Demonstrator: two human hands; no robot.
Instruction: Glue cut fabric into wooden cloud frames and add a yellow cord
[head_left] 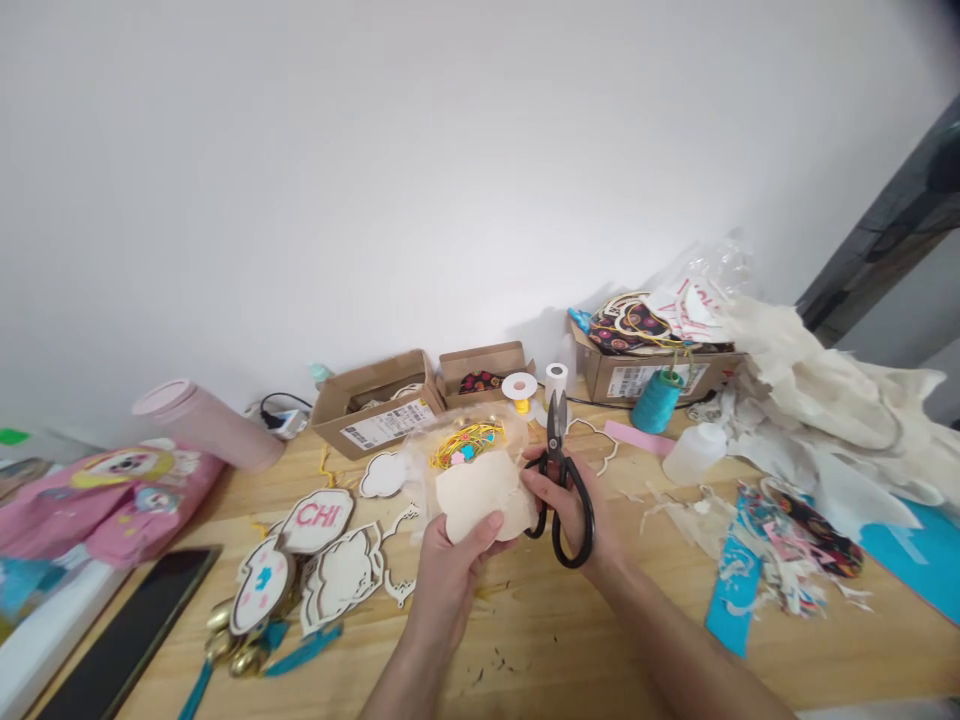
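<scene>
My left hand [469, 555] pinches a cream piece of fabric [480, 495] by its near edge, thumb on top. In my right hand [566, 500] is a pair of black-handled scissors [556, 430], blades pointing up and away, just right of the fabric. The right fingertips are close to the fabric's right edge; whether they touch it I cannot tell. Beyond the fabric lies a clear plastic bag or tray holding yellow cords [457, 440] with pink and blue pieces. Left of my hands rest cloud-shaped wooden frames [345, 580] and an embroidered "CHI" patch [316, 520].
Cardboard boxes [375, 405] line the wall, with a fuller box [637, 375] on the right. A teal thread cone [657, 402] and white bottle [696, 452] stand before it. Fabric scraps [795, 550] lie right; a phone [131, 635] and pink tumbler [214, 425] are left.
</scene>
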